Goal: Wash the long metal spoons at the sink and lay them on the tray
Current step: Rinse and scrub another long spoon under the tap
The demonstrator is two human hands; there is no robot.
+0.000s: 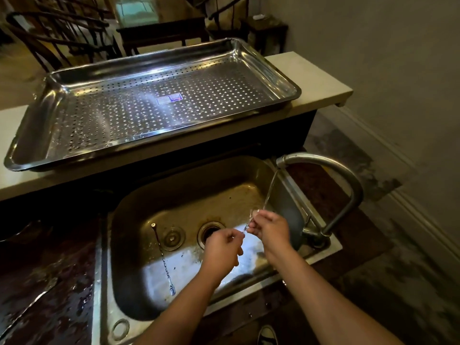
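Over the steel sink [139, 290], both hands hold one long metal spoon [245, 229] under the water running from the tap [331, 170]. My left hand [222, 247] pinches the handle end. My right hand [270, 229] grips the bowl end, where the stream lands. A second long spoon [163, 260] with a twisted handle lies on the sink floor at the left, touching neither hand. The perforated steel tray [37, 115] sits on the white ledge behind the sink with nothing on it.
A round drain stopper [172, 238] lies beside the open drain [210, 231]. The dark counter [44, 282] left of the sink is wet. Wooden chairs [57, 31] and a table [161, 31] stand beyond the ledge. A wall runs along the right.
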